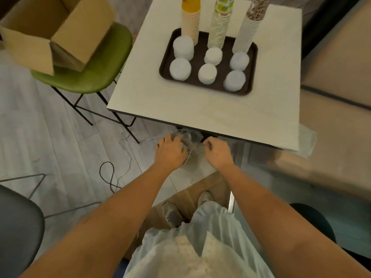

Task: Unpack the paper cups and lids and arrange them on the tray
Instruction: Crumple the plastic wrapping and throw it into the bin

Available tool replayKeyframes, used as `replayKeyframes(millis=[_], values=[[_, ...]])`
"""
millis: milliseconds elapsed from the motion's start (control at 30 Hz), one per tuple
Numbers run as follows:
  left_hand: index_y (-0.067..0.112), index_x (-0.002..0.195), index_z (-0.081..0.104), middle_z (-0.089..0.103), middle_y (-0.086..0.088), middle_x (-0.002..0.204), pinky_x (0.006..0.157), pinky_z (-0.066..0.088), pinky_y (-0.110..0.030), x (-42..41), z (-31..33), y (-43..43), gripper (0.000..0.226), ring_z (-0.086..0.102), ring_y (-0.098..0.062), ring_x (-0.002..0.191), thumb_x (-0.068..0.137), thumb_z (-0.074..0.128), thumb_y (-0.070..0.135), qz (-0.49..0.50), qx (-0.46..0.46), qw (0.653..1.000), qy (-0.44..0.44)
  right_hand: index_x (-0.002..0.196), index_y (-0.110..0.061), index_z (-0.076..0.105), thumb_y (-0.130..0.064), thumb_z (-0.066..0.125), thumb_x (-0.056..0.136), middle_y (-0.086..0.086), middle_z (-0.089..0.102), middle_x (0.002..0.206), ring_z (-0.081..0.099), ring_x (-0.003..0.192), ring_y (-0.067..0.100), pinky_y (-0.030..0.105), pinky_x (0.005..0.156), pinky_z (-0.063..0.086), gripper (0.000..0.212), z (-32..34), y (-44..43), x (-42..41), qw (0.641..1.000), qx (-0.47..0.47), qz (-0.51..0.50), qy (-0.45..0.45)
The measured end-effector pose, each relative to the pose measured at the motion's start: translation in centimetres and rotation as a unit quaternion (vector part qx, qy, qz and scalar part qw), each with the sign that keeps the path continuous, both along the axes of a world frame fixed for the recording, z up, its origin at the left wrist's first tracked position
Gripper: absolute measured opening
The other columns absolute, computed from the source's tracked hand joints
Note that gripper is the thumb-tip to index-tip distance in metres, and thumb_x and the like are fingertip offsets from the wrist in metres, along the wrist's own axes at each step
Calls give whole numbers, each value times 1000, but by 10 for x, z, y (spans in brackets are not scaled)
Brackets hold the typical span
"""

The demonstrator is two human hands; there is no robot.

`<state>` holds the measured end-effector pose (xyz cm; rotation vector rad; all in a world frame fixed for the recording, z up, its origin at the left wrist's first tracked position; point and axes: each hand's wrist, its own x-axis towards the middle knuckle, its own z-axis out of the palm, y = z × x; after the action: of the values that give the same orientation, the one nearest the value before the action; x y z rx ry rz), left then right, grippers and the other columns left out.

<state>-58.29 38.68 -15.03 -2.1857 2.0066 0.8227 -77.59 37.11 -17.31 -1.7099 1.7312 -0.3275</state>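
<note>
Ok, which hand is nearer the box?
Left. The left hand is down-right of the box; the right hand is farther right, across the plastic both grip.

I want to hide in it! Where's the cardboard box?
The cardboard box sits open on the green chair, at the top left of the head view, left of the table.
</note>
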Motion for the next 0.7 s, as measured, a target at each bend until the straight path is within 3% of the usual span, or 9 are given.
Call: replayKeyframes(millis=[100, 233, 367, 500, 700], values=[[25, 159, 37, 42, -17, 149, 112, 36, -50, -22, 10, -13, 59, 41, -38, 137, 105, 47, 47, -8, 2, 1000, 20, 101, -8, 70, -9, 54, 99, 1, 62, 82, 60, 77, 23, 39, 73, 52, 16, 17, -12, -27, 999, -32, -32, -22], [26, 159, 35, 40, -17, 149, 111, 42, -52, -56, 13, -39, 59, 42, -39, 134, 106, 48, 47, -24, 7, 999, 47, 102, -9, 71, -7, 55, 98, 7, 69, 98, 63, 83, 25, 39, 78, 54, 16, 27, -39, -73, 995, -64, -78, -22], [26, 159, 35, 35, -15, 150, 111, 43, -50, -98, 13, -77, 58, 38, -35, 134, 105, 49, 43, -21, 13, 998, 55, 111, -10, 69, -6, 58, 94, 8, 62, 111, 61, 95, 27, 41, 88, 52, 21, 25, -74, -124, 991, -73, -110, -21], [29, 158, 35, 27, -12, 156, 112, 42, -50, -136, 12, -116, 57, 34, -34, 139, 105, 49, 44, 9, 8, 999, 39, 128, -11, 63, -9, 61, 94, 14, 51, 129, 54, 114, 34, 42, 99, 48, 34, 23, -115, -170, 996, -46, -77, 12], [34, 158, 34, 8, -14, 165, 114, 41, -51, -168, 4, -158, 58, 18, -41, 147, 104, 53, 42, 58, 47, 997, -8, 145, -20, 50, -23, 63, 97, 9, 41, 146, 43, 133, 29, 46, 107, 46, 50, 21, -162, -221, 997, 1, -15, 79]])
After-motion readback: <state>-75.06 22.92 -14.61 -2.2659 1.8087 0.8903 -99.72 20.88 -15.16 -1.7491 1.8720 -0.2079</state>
